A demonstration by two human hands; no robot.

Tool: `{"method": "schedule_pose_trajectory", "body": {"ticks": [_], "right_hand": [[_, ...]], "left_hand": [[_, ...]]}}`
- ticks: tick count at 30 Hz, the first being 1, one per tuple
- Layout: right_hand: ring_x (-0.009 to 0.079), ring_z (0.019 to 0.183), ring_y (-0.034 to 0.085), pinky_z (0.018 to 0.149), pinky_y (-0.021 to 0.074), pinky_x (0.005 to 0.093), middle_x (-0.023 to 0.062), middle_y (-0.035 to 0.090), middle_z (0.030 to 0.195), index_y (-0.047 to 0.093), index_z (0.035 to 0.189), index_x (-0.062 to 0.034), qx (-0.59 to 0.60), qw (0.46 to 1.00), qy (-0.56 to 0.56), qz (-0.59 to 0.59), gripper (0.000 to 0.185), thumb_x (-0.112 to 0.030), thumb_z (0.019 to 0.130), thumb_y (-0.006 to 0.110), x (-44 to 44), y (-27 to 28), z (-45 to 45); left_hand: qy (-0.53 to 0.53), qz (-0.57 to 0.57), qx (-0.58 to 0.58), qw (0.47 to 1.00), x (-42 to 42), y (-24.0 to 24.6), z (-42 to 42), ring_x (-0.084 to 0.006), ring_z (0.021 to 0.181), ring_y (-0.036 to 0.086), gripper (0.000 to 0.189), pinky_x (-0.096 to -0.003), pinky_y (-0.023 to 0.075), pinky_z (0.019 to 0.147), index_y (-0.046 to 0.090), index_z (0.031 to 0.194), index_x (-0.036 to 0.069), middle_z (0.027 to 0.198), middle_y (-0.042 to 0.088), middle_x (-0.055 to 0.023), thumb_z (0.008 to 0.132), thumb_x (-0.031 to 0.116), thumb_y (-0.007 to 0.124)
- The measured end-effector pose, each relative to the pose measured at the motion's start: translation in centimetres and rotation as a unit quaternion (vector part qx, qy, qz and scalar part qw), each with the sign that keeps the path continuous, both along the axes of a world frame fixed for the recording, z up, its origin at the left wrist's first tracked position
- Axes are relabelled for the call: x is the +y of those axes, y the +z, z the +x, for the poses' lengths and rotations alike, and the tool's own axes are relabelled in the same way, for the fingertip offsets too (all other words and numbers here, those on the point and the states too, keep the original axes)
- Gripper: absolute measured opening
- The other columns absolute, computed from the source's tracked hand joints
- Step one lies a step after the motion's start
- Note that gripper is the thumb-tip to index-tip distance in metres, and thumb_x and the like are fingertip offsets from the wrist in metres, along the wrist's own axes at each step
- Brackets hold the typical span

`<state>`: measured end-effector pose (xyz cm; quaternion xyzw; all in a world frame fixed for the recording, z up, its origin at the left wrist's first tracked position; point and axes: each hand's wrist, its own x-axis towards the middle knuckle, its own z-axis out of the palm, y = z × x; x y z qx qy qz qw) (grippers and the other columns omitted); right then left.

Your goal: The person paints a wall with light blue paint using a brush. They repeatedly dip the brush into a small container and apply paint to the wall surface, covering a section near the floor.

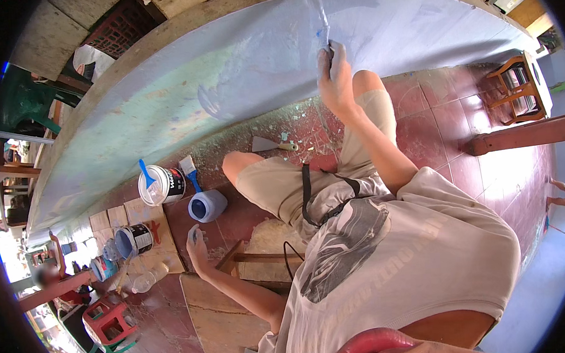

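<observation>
My right hand (336,80) grips a paint-covered brush (319,16), its bristles at the top of a low wall (257,58) under the stone-like ledge. The wall is pale blue, with older green showing towards the left. Low on the left, my left hand (198,250) is raised with its fingers apart and nothing in it, beside a blue-smeared plastic container (208,206). Behind that container lies a blue-handled paintbrush (191,174). A white paint tub (163,184) has another blue-handled brush (147,174) across its lid. A scraper (273,144) lies among paint flakes on the red tiles.
Open paint buckets (133,240) and a clear plastic bottle (146,281) rest on and by flattened cardboard (169,249) at left. A red stool (109,321) stands lower left. A wooden chair (515,90) and a post (524,134) are at right. Other people are at both far sides.
</observation>
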<state>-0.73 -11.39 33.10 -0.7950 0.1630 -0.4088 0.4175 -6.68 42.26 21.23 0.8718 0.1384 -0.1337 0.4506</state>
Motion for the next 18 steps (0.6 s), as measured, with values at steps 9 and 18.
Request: {"method": "schedule_pose_trajectory", "body": {"ticks": [9,18], "right_hand": [[0.0531,0.076,0.063,0.067,0.0508,0.0597,0.0334,0.064,0.078,0.046,0.111,0.0089,0.253,0.966,0.043,-0.032,0.027,-0.017,0.104,0.044,-0.7,-16.2,1.7],[0.0516,0.096,0.066,0.082,0.0539,0.0585,0.0378,0.066,0.099,0.055,0.106,0.0082,0.384,0.920,0.050,0.061,0.035,-0.025,0.102,0.044,-0.9,-26.5,1.1]], "left_hand": [[-0.003,-0.028,-0.009,1.000,0.7,-0.6,0.0,-0.0141,0.080,0.057,0.034,-0.0306,0.0491,0.077,0.063,0.130,0.002,0.097,0.065,-0.0065,0.103,0.020,0.052],[-0.004,-0.036,-0.002,0.999,-0.1,-0.9,0.6,-0.0148,0.080,0.059,0.033,-0.0311,0.0497,0.077,0.063,0.129,0.003,0.097,0.067,-0.0062,0.103,0.020,0.052]]}}
